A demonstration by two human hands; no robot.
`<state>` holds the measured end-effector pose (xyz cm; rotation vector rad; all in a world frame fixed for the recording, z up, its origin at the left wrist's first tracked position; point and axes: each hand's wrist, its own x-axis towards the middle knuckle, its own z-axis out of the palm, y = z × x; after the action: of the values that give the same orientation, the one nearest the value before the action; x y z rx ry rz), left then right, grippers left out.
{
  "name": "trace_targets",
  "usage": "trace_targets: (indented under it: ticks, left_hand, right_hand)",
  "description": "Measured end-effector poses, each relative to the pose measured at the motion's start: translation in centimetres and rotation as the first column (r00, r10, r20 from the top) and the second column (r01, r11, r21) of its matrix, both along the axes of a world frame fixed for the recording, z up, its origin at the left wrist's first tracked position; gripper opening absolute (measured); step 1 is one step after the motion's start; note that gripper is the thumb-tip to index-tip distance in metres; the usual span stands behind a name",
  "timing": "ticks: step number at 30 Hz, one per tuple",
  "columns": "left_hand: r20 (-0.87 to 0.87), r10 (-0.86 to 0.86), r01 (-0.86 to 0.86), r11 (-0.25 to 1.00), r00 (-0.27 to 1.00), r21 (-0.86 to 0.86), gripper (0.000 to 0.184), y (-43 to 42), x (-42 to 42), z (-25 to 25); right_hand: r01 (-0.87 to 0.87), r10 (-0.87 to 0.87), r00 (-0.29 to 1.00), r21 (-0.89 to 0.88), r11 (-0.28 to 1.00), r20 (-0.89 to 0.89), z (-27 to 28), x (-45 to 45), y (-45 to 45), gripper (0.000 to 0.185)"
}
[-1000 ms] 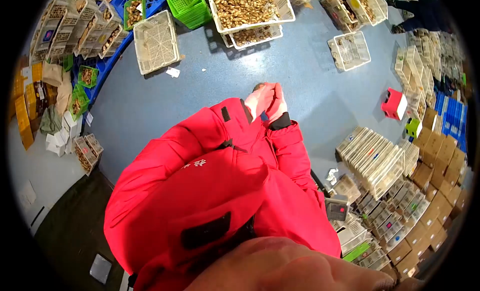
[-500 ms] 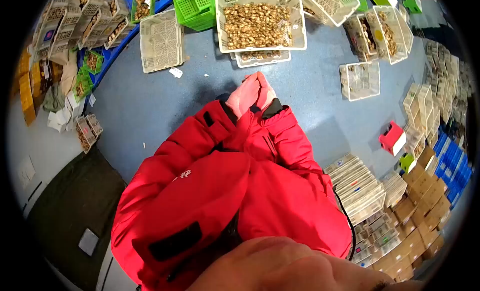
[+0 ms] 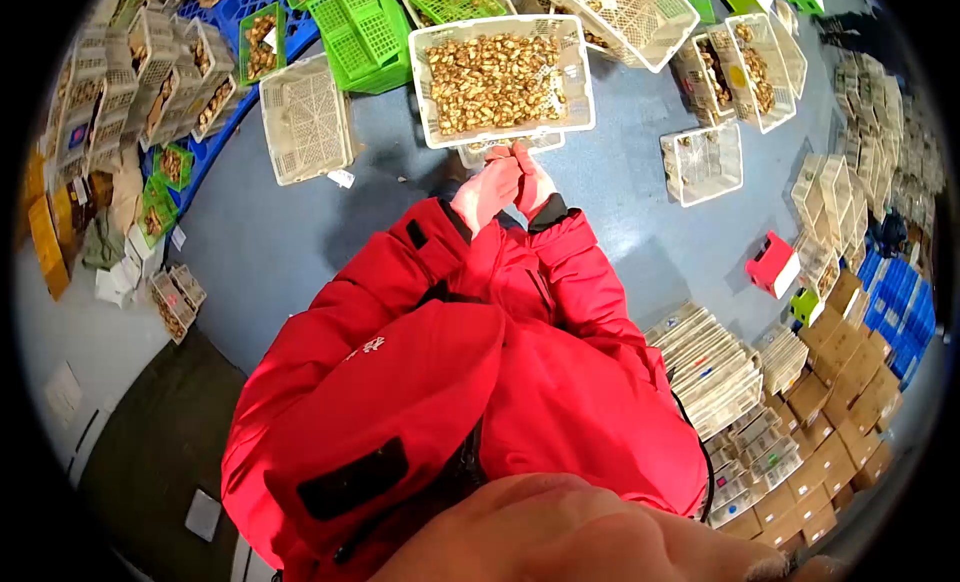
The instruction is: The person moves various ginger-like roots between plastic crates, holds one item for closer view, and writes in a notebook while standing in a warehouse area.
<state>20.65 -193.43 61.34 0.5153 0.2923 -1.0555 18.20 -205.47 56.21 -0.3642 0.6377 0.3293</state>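
My left hand (image 3: 484, 194) and my right hand (image 3: 534, 184) meet in front of my chest. Both appear to wear pink gloves, and red sleeves cover the arms. The fingers are bent and pressed together at the tips; anything between them is too small or hidden to make out. Just beyond the fingertips stands a white plastic crate (image 3: 418, 94) full of brown, bulb-like pieces (image 3: 500, 80). A second white crate (image 3: 548, 142) shows partly beneath it, close to my fingers.
Left of the full crate are a white crate (image 3: 305, 122) and stacked green crates (image 3: 365, 32). More crates (image 3: 705, 164) stand on the blue floor (image 3: 610, 207) at right. Stacked white trays (image 3: 705, 367) and cardboard boxes (image 3: 840, 382) are at lower right; a red box (image 3: 772, 264) lies above them.
The crates ahead now appear lower in view and nearer my hands, and the view has shifted slightly. My hands stay together, with the fingertips now overlapping the lower crate.
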Motion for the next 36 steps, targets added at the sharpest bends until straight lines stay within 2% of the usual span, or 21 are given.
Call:
trace_targets:
  ticks: [2,3,5,6,10,11,12,15,16,18,20,21,24,26,28,30,31,32,33,34,36]
  left_hand:
    - [0.006,-0.032,0.032,0.999,0.999,-0.007,0.068,0.1,0.4,0.1]
    - [0.058,-0.021,0.024,0.999,0.998,-0.039,0.07,0.1,0.7,0.3]
    - [0.142,-0.01,0.022,0.996,0.99,-0.089,0.08,-0.4,1.2,0.1]
    - [0.156,-0.013,0.034,0.991,0.988,-0.133,0.077,-0.6,1.4,-0.1]
    - [0.005,-0.064,0.064,0.973,0.998,-0.223,0.056,-0.9,2.1,-1.7]
    - [-0.081,-0.082,0.062,0.973,0.993,-0.224,0.05,-1.0,2.4,-2.2]
    - [-0.168,-0.099,0.06,0.973,0.981,-0.223,0.044,-0.9,2.4,-2.6]
    - [0.0,-0.136,0.135,0.98,0.991,-0.145,0.043,-0.3,2.7,-2.0]
    - [-0.046,-0.117,0.11,0.984,0.992,-0.143,0.043,-0.1,2.8,-2.2]
    - [-0.139,-0.074,0.055,0.989,0.987,-0.134,0.044,0.5,2.6,-3.2]
    - [-0.1,-0.074,0.061,0.99,0.992,-0.129,0.049,0.8,2.6,-4.6]
    - [-0.071,-0.071,0.063,0.991,0.995,-0.115,0.051,1.0,3.0,-3.6]
    - [-0.011,-0.1,0.099,0.994,0.995,-0.049,0.057,1.1,3.9,-1.6]
    - [0.008,-0.142,0.142,0.99,0.99,0.024,0.058,1.1,4.0,-0.3]
    - [0.034,-0.138,0.141,0.982,0.99,-0.122,0.055,1.3,3.3,-3.3]
    - [0.054,-0.188,0.188,0.982,0.981,-0.003,0.052,1.0,4.5,2.8]
    - [0.07,-0.084,0.097,0.969,0.994,-0.227,0.045,1.4,3.6,0.0]
    - [0.024,-0.167,0.168,0.978,0.986,-0.121,0.038,0.9,3.6,-1.1]
    - [-0.561,-0.092,-0.152,0.915,0.823,-0.373,0.033,0.6,3.7,-1.0]
    - [-0.925,-0.186,-0.529,0.775,0.332,-0.345,0.028,0.4,3.7,-0.8]
    - [-0.942,-0.311,-0.737,0.666,-0.129,-0.119,0.027,-0.1,3.8,-0.6]
  right_hand:
    - [-0.027,0.017,0.995,0.092,0.995,0.103,-1.3,0.2,-0.4,0.035]
    - [0.041,-0.064,0.996,0.298,0.954,0.065,-1.2,0.1,-0.7,0.037]
    - [0.074,-0.072,0.997,0.136,0.988,-0.02,-1.3,0.4,-0.9,0.037]
    - [0.085,-0.081,0.995,0.054,0.995,-0.061,-1.3,0.7,-0.9,0.037]
    - [0.21,-0.209,0.977,0.253,0.944,-0.029,-2.5,0.5,-1.1,0.025]
    - [0.166,-0.164,0.986,-0.077,0.983,0.03,-3.3,0.8,-0.8,0.016]
    - [0.192,-0.191,0.975,0.001,0.981,0.118,-3.9,0.7,-0.7,0.015]
    - [0.239,-0.265,0.918,0.122,0.963,0.296,-3.4,0.7,0.0,0.016]
    - [0.251,-0.265,0.914,0.085,0.964,0.309,-2.8,0.9,0.3,0.014]
    - [0.24,-0.227,0.936,-0.016,0.971,0.27,-0.5,1.8,1.0,0.022]
    - [0.182,-0.159,0.974,-0.14,0.973,0.159,2.4,2.9,1.4,0.046]
    - [0.143,-0.124,0.986,-0.201,0.969,0.108,3.2,3.0,1.4,0.045]
    - [0.004,0.059,0.98,-0.322,0.947,0.188,3.2,3.3,1.0,0.042]
    - [-0.002,0.04,0.991,-0.288,0.958,0.125,2.8,3.1,1.0,0.038]
    - [0.026,-0.008,0.996,-0.185,0.982,0.094,1.8,3.0,1.1,0.037]
    - [0.11,-0.1,0.994,-0.219,0.969,0.053,-1.0,2.4,1.7,0.033]
    - [0.111,-0.101,0.993,-0.22,0.969,0.054,-0.9,2.5,1.6,0.033]
    - [0.107,-0.097,0.994,-0.209,0.972,0.056,-0.7,2.5,1.5,0.032]
    - [0.167,-0.168,0.986,-0.131,0.977,0.007,-1.6,2.4,1.3,0.029]
    - [0.234,-0.237,0.97,-0.058,0.97,-0.047,-2.5,2.4,1.2,0.025]
    - [0.177,-0.175,0.983,0.025,0.984,-0.054,-0.7,2.5,0.9,0.026]
